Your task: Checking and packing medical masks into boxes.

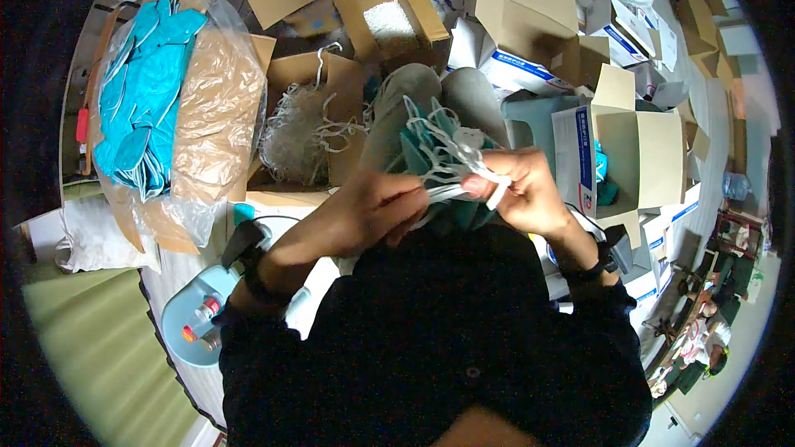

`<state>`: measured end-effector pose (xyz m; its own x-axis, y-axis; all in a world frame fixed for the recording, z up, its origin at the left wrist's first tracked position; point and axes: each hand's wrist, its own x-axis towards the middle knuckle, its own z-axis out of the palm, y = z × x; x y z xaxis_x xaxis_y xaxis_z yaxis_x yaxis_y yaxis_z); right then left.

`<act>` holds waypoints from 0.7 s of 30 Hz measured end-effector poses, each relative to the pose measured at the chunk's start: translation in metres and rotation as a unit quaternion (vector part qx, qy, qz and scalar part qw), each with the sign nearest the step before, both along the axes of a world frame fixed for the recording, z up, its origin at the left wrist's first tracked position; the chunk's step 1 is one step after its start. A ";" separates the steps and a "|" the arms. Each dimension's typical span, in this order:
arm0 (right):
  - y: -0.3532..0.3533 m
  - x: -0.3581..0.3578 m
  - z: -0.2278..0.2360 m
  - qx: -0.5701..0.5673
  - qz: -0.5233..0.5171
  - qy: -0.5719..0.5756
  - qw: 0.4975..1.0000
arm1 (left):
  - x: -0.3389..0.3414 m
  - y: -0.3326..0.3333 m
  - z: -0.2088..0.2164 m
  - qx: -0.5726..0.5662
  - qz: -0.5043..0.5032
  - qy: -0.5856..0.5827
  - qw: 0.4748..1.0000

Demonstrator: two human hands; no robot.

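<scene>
A bunch of teal face masks (418, 149) with white elastic straps (447, 161) rests on my lap, between my grey-clad knees and dark top. My left hand (377, 209) is closed on the straps at the left end. On the other side, the thumb and fingers of my right hand (527, 190) pinch the same white straps, which stretch between both hands. The lower part of the bunch is hidden behind my hands and top.
At left, a plastic-lined box (219, 99) carries a pile of teal masks (149, 91). A carton (344, 91) with tangled white straps (294, 136) stands near my left knee. Open cartons (660, 149) crowd the right. A light-blue bin (175, 314) contains bottles. Another person (710, 343) is far right.
</scene>
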<state>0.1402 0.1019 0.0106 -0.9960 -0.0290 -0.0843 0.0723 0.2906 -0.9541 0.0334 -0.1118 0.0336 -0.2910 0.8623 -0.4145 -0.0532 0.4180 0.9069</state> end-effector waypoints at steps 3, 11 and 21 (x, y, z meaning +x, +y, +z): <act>0.003 0.008 -0.004 -0.032 -0.008 -0.011 0.999 | -0.001 -0.015 0.002 -0.001 -0.030 0.032 0.999; 0.013 0.010 -0.004 -0.007 0.037 -0.015 0.999 | -0.010 -0.051 0.031 -0.114 -0.013 -0.094 0.989; 0.044 0.011 -0.010 -0.006 -0.033 -0.057 0.998 | -0.035 -0.062 0.011 -0.091 0.033 -0.248 0.964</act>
<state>0.1516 0.1456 0.0007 -0.9797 0.0352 -0.1975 0.1996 0.2700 -0.9419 -0.0018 -0.1738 0.0444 -0.0692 0.7487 -0.6593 -0.4935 0.5486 0.6749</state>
